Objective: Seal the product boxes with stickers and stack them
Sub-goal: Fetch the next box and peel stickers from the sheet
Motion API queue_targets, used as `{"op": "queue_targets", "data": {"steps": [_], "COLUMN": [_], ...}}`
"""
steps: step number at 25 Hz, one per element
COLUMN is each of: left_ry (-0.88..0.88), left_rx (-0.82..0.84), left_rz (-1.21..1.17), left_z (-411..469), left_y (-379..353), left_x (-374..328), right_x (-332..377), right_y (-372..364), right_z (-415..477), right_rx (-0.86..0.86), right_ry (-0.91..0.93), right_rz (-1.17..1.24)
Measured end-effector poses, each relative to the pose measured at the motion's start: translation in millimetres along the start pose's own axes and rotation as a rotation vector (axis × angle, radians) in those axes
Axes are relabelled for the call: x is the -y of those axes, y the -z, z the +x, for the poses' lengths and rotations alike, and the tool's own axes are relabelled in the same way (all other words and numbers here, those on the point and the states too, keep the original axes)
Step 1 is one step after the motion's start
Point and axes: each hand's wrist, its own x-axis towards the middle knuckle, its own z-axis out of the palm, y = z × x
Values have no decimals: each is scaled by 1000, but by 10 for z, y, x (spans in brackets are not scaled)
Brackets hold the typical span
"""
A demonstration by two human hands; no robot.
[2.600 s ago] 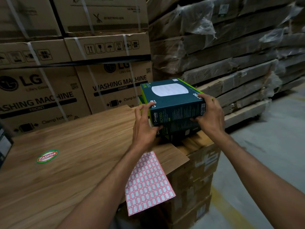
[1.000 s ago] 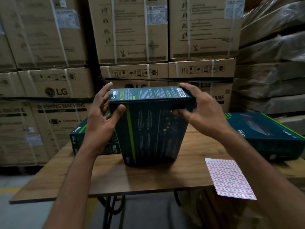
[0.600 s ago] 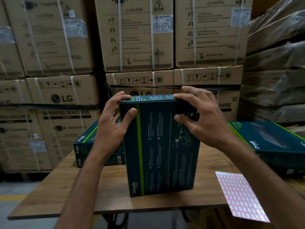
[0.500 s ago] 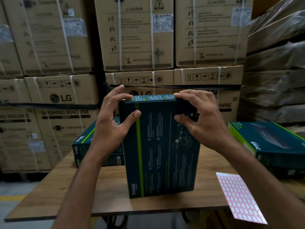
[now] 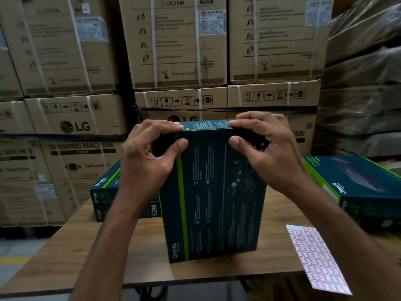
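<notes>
Since a moment ago the left hand [image 5: 149, 155] has brought its raised fingers down onto the top edge of the upright Omada product box [image 5: 214, 192], which itself has stayed put. The box stands on end near the middle of a wooden table [image 5: 141, 246], its printed face with a green stripe toward me. Behind it on the left lies a stack of two matching boxes [image 5: 104, 198], and another Omada box [image 5: 358, 187] lies flat at the right. A red-gridded sticker sheet [image 5: 314, 259] rests at the table's right front, its lower end hanging past the edge. LG washing machine cartons [image 5: 76, 127] rise like a wall behind, with plastic-wrapped flat packs [image 5: 358, 83] stacked at the right, and grey floor [image 5: 17, 246] shows at the lower left. Both hands grasp the box's top: the left hand pinches the left corner, fingers curled over, thumb on the front face, and the right hand [image 5: 267, 153] does the same at the right corner.
</notes>
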Motion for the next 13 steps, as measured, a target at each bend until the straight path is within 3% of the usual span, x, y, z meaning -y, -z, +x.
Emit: {"op": "queue_targets", "data": {"steps": [8, 13], "left_ry": [15, 34], "left_rx": [-64, 65], "left_rz": [-36, -124], "left_z": [-30, -33], "left_y": [-56, 61], "left_x": [-23, -113], "right_x": [34, 81], "right_y": [-114, 5], "right_z": [-32, -102], "right_rx": [-113, -112], "right_ry": [11, -25], "right_rz": [2, -10]}}
